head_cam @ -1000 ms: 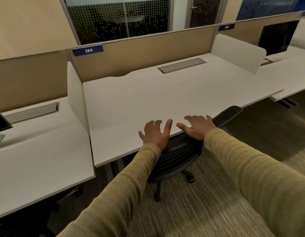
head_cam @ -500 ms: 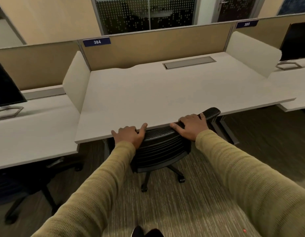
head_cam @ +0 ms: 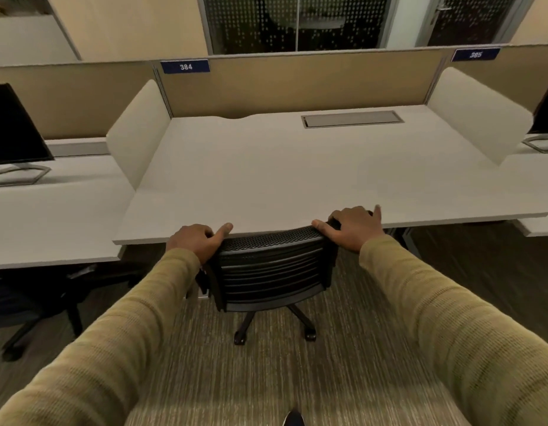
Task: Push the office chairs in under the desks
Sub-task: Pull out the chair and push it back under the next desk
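Observation:
A black mesh-backed office chair [head_cam: 271, 267] stands square to the front edge of the white desk [head_cam: 297, 173] labelled 384. Its seat is hidden under the desktop, and only the backrest and wheeled base show. My left hand [head_cam: 197, 241] grips the backrest's top left corner. My right hand [head_cam: 354, 226] grips the top right corner, with its fingers over the rim against the desk edge. Both sleeves are olive knit.
A second black chair [head_cam: 42, 299] sits under the left desk [head_cam: 51, 210], which carries a monitor [head_cam: 14, 130]. White side screens [head_cam: 134, 133] flank desk 384. Another desk lies at right, with a monitor stand [head_cam: 541, 142] on it. The floor is striped carpet [head_cam: 282, 373].
The chair has turned from angled to square with the desk. My hands went from lying flat on the backrest's top to gripping its two corners. My view has shifted right and back.

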The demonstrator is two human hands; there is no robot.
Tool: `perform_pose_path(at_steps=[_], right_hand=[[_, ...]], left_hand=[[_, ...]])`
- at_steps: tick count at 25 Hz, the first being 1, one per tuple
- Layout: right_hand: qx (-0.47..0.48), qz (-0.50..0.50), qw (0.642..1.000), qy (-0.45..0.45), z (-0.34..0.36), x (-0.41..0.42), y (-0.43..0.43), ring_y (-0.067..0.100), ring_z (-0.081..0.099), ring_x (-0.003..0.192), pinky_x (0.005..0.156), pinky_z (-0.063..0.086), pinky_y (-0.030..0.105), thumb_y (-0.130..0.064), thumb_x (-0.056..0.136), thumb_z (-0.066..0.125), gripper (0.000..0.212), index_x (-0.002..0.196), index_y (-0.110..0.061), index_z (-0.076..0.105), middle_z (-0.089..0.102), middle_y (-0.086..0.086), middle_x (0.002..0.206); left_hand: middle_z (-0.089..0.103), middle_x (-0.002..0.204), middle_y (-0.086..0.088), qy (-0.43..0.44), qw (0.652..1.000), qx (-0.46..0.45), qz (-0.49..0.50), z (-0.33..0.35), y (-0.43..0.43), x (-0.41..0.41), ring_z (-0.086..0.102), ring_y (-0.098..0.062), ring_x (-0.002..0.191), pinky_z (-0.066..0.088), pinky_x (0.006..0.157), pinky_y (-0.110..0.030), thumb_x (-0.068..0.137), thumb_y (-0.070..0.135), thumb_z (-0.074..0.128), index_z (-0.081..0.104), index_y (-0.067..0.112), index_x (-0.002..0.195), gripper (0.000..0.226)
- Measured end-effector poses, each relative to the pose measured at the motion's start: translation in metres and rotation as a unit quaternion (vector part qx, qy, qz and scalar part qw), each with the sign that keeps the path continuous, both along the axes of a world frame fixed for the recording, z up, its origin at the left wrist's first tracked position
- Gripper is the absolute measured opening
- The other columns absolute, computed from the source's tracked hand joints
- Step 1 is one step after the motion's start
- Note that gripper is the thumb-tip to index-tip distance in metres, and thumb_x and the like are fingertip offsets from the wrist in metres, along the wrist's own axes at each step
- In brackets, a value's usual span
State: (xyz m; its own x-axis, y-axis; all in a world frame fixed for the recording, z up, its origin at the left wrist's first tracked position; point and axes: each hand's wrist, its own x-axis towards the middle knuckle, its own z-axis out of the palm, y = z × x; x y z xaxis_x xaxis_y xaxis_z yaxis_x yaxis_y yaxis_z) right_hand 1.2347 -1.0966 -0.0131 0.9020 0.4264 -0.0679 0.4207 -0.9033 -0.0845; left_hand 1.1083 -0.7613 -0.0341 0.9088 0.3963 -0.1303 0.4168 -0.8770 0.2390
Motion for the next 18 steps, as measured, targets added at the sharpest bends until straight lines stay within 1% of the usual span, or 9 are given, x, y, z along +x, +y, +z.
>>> perform_pose_path(at_steps=[1,2,3,6,8,11,13,15,18], right_hand=[[0.014,-0.010,1.000,0.007,0.000,0.005,-0.008,0.024,0.057,0.097,0.103,0.028,0.063,-0.094,0.072,0.012,0.089,0.099,-0.030,0.066,0.066,-0.004,0.094],[0.028,-0.009,1.000,0.011,-0.003,0.009,-0.014,0.024,0.057,0.096,0.095,0.037,0.056,-0.095,0.070,0.014,0.089,0.098,-0.029,0.067,0.065,-0.003,0.094],[0.042,-0.007,0.999,0.009,-0.005,0.008,-0.021,0.024,0.057,0.095,0.087,0.041,0.050,-0.096,0.069,0.016,0.089,0.096,-0.028,0.066,0.064,-0.003,0.094],[0.067,0.011,0.998,0.001,-0.014,-0.009,-0.030,0.024,0.058,0.091,0.078,0.046,0.042,-0.095,0.070,0.017,0.083,0.082,-0.026,0.061,0.059,-0.003,0.084],[0.077,0.022,0.997,-0.014,-0.014,-0.026,-0.040,0.021,0.057,0.092,0.076,0.045,0.041,-0.094,0.072,0.018,0.079,0.080,-0.027,0.058,0.058,-0.004,0.083],[0.084,0.020,0.996,-0.007,-0.016,-0.047,-0.051,0.020,0.054,0.097,0.086,0.042,0.046,-0.091,0.077,0.022,0.073,0.088,-0.029,0.061,0.060,-0.005,0.091],[0.081,0.034,0.996,-0.012,-0.017,-0.065,-0.067,0.021,0.053,0.103,0.088,0.041,0.046,-0.088,0.080,0.022,0.072,0.092,-0.029,0.061,0.062,-0.005,0.097],[0.076,0.042,0.996,-0.021,-0.018,-0.077,-0.080,0.022,0.051,0.106,0.085,0.041,0.044,-0.086,0.082,0.020,0.070,0.095,-0.029,0.059,0.061,-0.006,0.101],[0.081,0.047,0.994,-0.048,-0.017,-0.097,-0.104,0.020,0.050,0.100,0.075,0.037,0.039,-0.084,0.083,0.019,0.066,0.091,-0.029,0.056,0.055,-0.008,0.092]], left_hand=[[0.067,0.074,0.003,0.002,1.000,0.002,0.002,0.000,-0.001,-0.002,0.061,-0.017,0.071,0.050,0.069,-0.032,0.081,0.090,0.021,0.067,0.026,0.077,0.079],[0.067,0.076,0.003,0.009,1.000,-0.003,0.010,-0.002,-0.005,-0.006,0.061,-0.017,0.073,0.049,0.069,-0.032,0.082,0.089,0.022,0.066,0.027,0.079,0.077],[0.068,0.078,0.003,0.015,1.000,-0.002,0.014,-0.002,-0.011,-0.009,0.061,-0.018,0.074,0.049,0.070,-0.032,0.083,0.088,0.022,0.065,0.028,0.081,0.074],[0.068,0.073,0.002,0.027,0.999,0.019,0.042,-0.007,-0.029,-0.027,0.062,-0.017,0.071,0.047,0.063,-0.030,0.079,0.091,0.020,0.066,0.025,0.076,0.081],[0.067,0.070,0.003,0.030,0.997,0.039,0.054,-0.004,-0.044,-0.040,0.061,-0.016,0.068,0.042,0.057,-0.028,0.076,0.093,0.018,0.066,0.026,0.075,0.083],[0.066,0.070,0.004,0.033,0.995,0.047,0.078,0.002,-0.054,-0.058,0.060,-0.014,0.068,0.041,0.056,-0.028,0.076,0.093,0.018,0.067,0.028,0.076,0.082],[0.066,0.068,0.004,0.031,0.994,0.051,0.088,0.007,-0.067,-0.074,0.061,-0.014,0.066,0.041,0.055,-0.027,0.076,0.093,0.019,0.068,0.027,0.074,0.081],[0.067,0.067,0.005,0.030,0.993,0.058,0.100,0.011,-0.075,-0.086,0.061,-0.014,0.066,0.041,0.055,-0.027,0.077,0.092,0.020,0.068,0.028,0.075,0.080],[0.067,0.068,0.006,0.016,0.992,0.054,0.116,0.007,-0.097,-0.112,0.061,-0.013,0.067,0.044,0.056,-0.028,0.075,0.094,0.019,0.068,0.030,0.075,0.081]])
